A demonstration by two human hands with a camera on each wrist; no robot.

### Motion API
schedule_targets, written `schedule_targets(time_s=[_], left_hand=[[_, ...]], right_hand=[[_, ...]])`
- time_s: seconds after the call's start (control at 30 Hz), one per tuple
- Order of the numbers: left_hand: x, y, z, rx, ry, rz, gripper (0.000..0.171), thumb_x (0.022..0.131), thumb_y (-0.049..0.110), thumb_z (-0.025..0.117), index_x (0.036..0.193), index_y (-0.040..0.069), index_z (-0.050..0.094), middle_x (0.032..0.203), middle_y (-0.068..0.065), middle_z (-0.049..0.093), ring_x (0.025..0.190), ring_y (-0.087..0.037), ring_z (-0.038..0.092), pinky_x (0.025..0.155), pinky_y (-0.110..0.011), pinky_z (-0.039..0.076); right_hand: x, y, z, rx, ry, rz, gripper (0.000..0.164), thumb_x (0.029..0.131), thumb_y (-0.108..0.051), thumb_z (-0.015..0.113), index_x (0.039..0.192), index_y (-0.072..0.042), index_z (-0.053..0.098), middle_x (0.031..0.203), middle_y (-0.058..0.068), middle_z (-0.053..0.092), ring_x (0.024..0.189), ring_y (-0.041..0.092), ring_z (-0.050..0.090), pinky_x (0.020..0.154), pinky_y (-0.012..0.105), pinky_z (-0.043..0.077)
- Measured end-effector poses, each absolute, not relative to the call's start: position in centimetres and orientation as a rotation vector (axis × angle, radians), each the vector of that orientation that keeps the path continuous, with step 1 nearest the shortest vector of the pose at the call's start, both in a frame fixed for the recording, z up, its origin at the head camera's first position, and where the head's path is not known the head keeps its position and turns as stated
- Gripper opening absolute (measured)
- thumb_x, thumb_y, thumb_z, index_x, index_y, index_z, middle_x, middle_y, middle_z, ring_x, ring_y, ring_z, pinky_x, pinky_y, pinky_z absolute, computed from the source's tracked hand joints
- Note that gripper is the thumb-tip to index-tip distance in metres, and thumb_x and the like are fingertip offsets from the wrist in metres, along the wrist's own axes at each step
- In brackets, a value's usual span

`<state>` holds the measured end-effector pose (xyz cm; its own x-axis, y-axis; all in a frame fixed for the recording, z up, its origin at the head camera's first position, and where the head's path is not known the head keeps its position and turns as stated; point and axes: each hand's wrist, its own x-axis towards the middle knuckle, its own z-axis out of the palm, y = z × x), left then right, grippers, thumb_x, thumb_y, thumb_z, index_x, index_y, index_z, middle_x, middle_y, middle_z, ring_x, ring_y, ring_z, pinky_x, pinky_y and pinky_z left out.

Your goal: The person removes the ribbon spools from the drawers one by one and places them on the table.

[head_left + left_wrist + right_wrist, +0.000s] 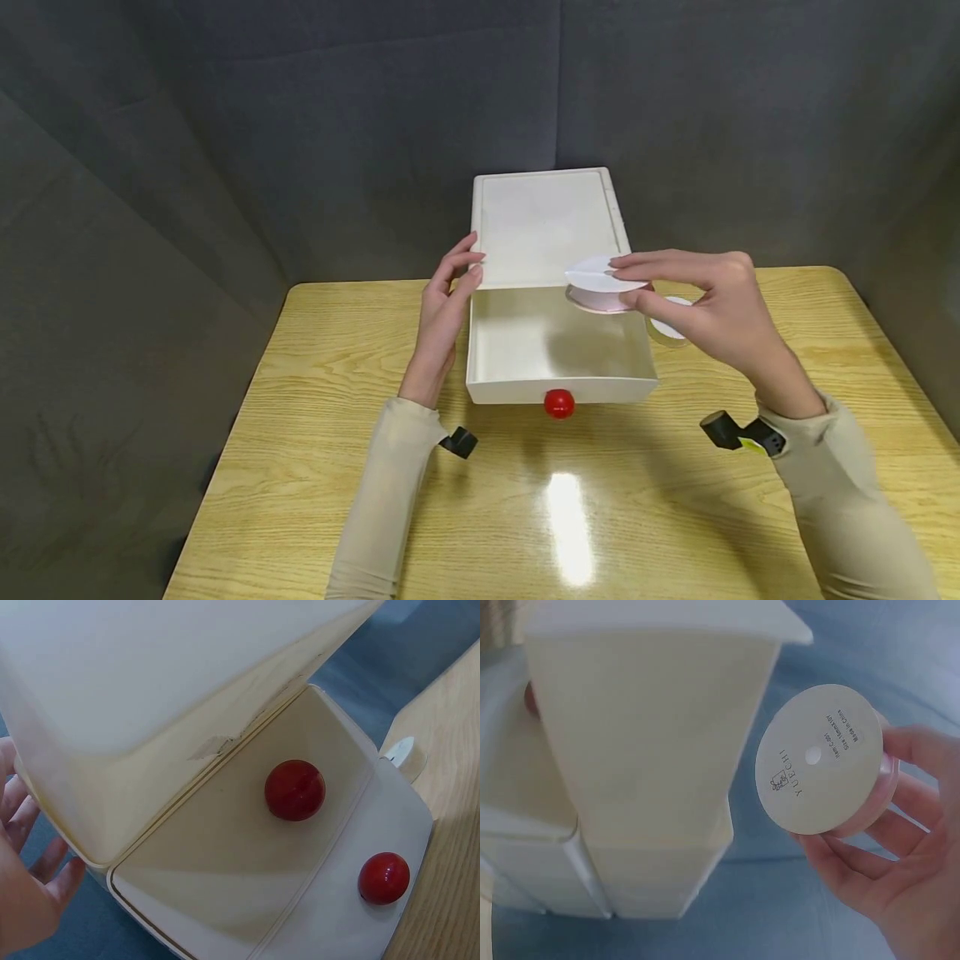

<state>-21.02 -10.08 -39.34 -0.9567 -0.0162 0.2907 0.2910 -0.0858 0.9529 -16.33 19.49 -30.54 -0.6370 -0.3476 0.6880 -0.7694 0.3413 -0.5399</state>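
My right hand pinches a spool of pink ribbon between fingers and thumb, above the right back part of a pulled-out drawer. The spool's printed white face shows in the right wrist view, with the hand around its far rim. The drawer has a red knob and belongs to a white cabinet. My left hand is at the cabinet's left side, fingers extended against the edge. In the left wrist view two lower drawer fronts carry red knobs.
A round roll, apparently tape, lies on the wooden table just right of the drawer, partly behind the right hand. Dark cloth hangs close behind the cabinet and along both sides.
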Motion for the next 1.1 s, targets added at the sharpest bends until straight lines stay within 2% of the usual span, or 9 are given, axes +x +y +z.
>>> schedule_targets(time_s=[0.2, 0.3, 0.43, 0.53, 0.63, 0.77, 0.93, 1.1], left_hand=[[-21.0, -10.2, -39.4, -0.299, -1.976, -2.148, 0.027, 0.104, 0.016, 0.059, 0.125, 0.000, 0.066, 0.153, 0.009, 0.051, 0.143, -0.008, 0.041, 0.116, -0.041, 0.033], [-21.1, -10.2, -39.4, -0.293, -1.972, -2.156, 0.027, 0.104, 0.016, 0.059, 0.126, 0.000, 0.066, 0.153, 0.008, 0.051, 0.143, -0.008, 0.041, 0.115, -0.041, 0.033], [-21.2, -10.2, -39.4, -0.293, -1.971, -2.158, 0.027, 0.104, 0.016, 0.059, 0.126, 0.001, 0.066, 0.153, 0.008, 0.051, 0.143, -0.008, 0.041, 0.115, -0.042, 0.033], [-21.2, -10.2, -39.4, -0.290, -1.978, -2.153, 0.027, 0.104, 0.017, 0.059, 0.125, 0.001, 0.066, 0.153, 0.008, 0.051, 0.143, -0.008, 0.040, 0.116, -0.042, 0.032], [-21.2, -10.2, -39.4, -0.289, -1.985, -2.148, 0.027, 0.105, 0.018, 0.059, 0.125, 0.002, 0.066, 0.153, 0.009, 0.051, 0.143, -0.008, 0.040, 0.117, -0.042, 0.032], [-21.2, -10.3, -39.4, -0.287, -1.977, -2.149, 0.028, 0.105, 0.017, 0.059, 0.126, 0.000, 0.066, 0.153, 0.008, 0.051, 0.143, -0.008, 0.041, 0.117, -0.041, 0.032], [-21.2, -10.3, -39.4, -0.279, -1.972, -2.154, 0.027, 0.104, 0.015, 0.059, 0.125, -0.001, 0.066, 0.153, 0.007, 0.052, 0.143, -0.009, 0.042, 0.117, -0.041, 0.031], [-21.3, -10.3, -39.5, -0.275, -1.974, -2.161, 0.026, 0.104, 0.015, 0.060, 0.125, 0.001, 0.066, 0.153, 0.009, 0.052, 0.142, -0.009, 0.042, 0.117, -0.042, 0.031]], right_hand=[[-16.4, 21.5, -30.7, 0.836, -2.198, 1.158, 0.032, 0.071, 0.018, 0.081, 0.099, 0.002, 0.082, 0.105, 0.017, 0.077, 0.104, -0.008, 0.067, 0.089, 0.013, 0.048], [-16.6, 22.5, -31.0, 0.765, -2.207, 1.140, 0.033, 0.070, 0.020, 0.081, 0.099, 0.002, 0.081, 0.105, 0.013, 0.078, 0.103, -0.009, 0.067, 0.089, 0.012, 0.048], [-17.0, 23.8, -31.5, 0.683, -2.202, 1.205, 0.031, 0.073, 0.021, 0.080, 0.099, 0.004, 0.081, 0.108, 0.003, 0.078, 0.102, -0.004, 0.069, 0.089, 0.013, 0.048], [-17.3, 24.8, -32.2, 0.628, -2.183, 1.299, 0.027, 0.077, 0.021, 0.076, 0.101, 0.008, 0.079, 0.110, 0.001, 0.078, 0.102, 0.002, 0.071, 0.090, 0.014, 0.050], [-17.6, 25.6, -33.1, 0.560, -2.181, 1.306, 0.025, 0.080, 0.017, 0.075, 0.103, 0.008, 0.079, 0.112, -0.001, 0.077, 0.104, 0.002, 0.070, 0.091, 0.014, 0.049], [-18.1, 26.6, -34.2, 0.463, -2.197, 1.202, 0.023, 0.082, 0.008, 0.079, 0.104, 0.002, 0.081, 0.111, -0.004, 0.077, 0.105, -0.005, 0.067, 0.091, 0.012, 0.047], [-19.0, 28.1, -36.0, 0.322, -2.240, 1.094, 0.022, 0.085, -0.003, 0.082, 0.107, 0.001, 0.081, 0.110, 0.004, 0.078, 0.102, -0.017, 0.061, 0.086, 0.009, 0.043], [-19.8, 29.7, -38.2, 0.199, -2.349, 1.025, 0.025, 0.088, -0.010, 0.078, 0.111, 0.001, 0.079, 0.105, 0.018, 0.076, 0.089, -0.025, 0.054, 0.072, 0.010, 0.036]])
